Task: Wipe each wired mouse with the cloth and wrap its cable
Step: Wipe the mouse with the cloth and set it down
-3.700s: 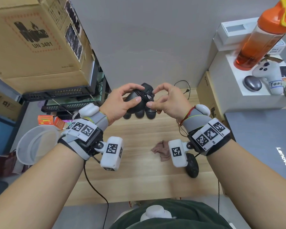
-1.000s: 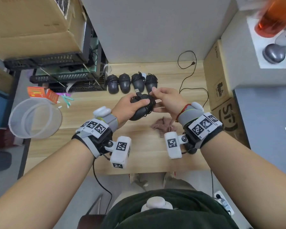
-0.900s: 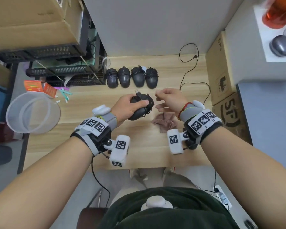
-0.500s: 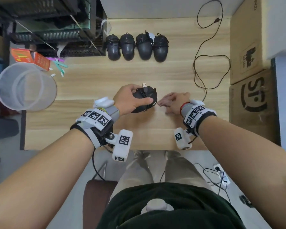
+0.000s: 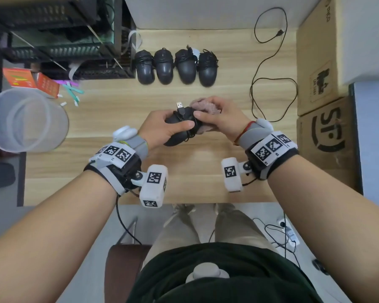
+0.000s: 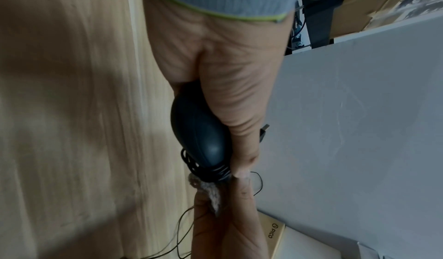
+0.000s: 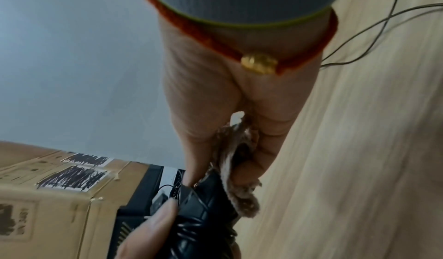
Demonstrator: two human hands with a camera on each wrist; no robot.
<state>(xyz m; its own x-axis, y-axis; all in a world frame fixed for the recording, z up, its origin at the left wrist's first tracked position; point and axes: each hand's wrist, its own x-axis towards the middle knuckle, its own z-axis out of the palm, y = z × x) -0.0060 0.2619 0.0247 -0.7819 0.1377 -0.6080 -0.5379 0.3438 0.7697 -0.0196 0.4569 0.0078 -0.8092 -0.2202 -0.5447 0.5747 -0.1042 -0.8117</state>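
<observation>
Left hand (image 5: 165, 127) clamped round the wrapped mouse (image 5: 179, 130) mid-frame, thumb pinning the coils. Best kept that way. Right hand (image 5: 222, 119) bunched on the cloth (image 5: 204, 107) just right of it, probably touching the nose. Should wipe gently, steering clear of the USB plug (image 5: 179, 105) poking up.

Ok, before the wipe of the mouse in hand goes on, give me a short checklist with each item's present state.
1. Left hand grips the mouse: ok.
2. Right hand holds the cloth: ok.
3. Cloth touches the mouse: ok, seen in the right wrist view.
4. Cable coiled round the mouse, USB plug sticking up: ok.
5. Row of four wrapped mice lies apart from the hands: ok.
6. Mouse surface clean: cannot tell.
</observation>
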